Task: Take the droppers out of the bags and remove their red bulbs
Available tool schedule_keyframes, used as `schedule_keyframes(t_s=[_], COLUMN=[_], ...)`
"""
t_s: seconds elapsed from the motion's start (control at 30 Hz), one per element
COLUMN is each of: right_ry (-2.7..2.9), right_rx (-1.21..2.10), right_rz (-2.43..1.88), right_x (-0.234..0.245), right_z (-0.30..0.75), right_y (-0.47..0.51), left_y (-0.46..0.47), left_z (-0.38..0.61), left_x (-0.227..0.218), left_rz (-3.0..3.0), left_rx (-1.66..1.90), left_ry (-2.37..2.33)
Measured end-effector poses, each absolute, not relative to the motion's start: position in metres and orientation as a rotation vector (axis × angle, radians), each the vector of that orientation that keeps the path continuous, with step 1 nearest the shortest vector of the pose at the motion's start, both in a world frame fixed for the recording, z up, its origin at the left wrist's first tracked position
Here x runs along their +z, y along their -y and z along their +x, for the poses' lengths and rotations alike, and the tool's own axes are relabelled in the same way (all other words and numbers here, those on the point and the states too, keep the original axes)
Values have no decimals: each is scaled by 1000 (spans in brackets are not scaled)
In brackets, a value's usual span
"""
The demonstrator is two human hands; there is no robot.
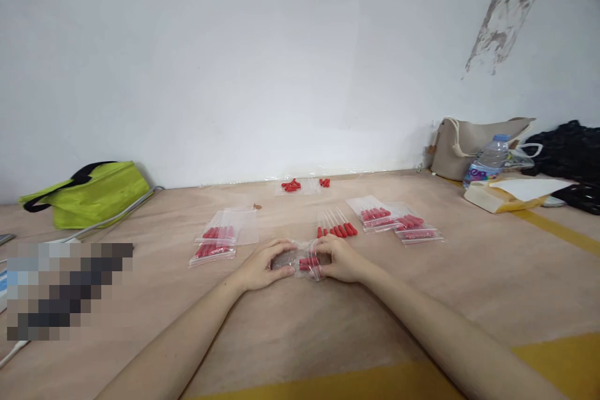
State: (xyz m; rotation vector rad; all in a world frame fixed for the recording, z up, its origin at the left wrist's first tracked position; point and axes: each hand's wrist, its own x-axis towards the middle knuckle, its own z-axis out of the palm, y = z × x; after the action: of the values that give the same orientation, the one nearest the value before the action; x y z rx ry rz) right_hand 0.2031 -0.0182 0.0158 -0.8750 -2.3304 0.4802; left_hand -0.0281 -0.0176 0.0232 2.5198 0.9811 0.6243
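Note:
A clear plastic bag with a few red pieces showing at its right end lies between my two hands. My left hand pinches its left end, thumb in front and fingers behind. My right hand closes on the right end, beside the red pieces. Just behind the right hand, several thin-shafted pieces with red handles lie fanned out on the tabletop, shafts pointing away. Filled zip bags of red-handled pieces lie to the left, and more filled bags overlap to the right.
Small red pieces lie on plastic by the wall. At the left are a lime-green bag, a cable and a pixelated patch. A beige bag, a water bottle, a tissue pack and black material stand at right.

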Motion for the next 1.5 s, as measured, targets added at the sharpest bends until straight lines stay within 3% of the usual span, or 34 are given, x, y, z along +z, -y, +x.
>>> schedule_keyframes(t_s=[0.33, 0.6, 0.77, 1.03, 1.27, 1.37, 1.5], right_ry=[2311, 1774, 1353, 1079, 1772, 2103, 2261], right_rx=[570, 1337, 1461, 1115, 277, 29, -30], right_rz=[-908, -878, -984, -926, -939, -964, -1018], right_x=[21, 29, 33, 27, 23, 19, 12], right_z=[210, 248, 283, 277, 215, 201, 192], right_y=[18, -8, -18, -30, -32, -37, -41], left_y=[18, 17, 16, 23, 38, 43, 46], left_z=[-27, -30, -33, -27, 10, 14, 10], left_x=[25, 26, 26, 31, 20, 16, 17], left_rz=[2482, 2534, 2611, 2757, 2614, 2684, 2773], left_rx=[580, 523, 341, 263, 746, 538, 275], left_ry=[-948, -977, -993, -1034, -1068, -971, -960])
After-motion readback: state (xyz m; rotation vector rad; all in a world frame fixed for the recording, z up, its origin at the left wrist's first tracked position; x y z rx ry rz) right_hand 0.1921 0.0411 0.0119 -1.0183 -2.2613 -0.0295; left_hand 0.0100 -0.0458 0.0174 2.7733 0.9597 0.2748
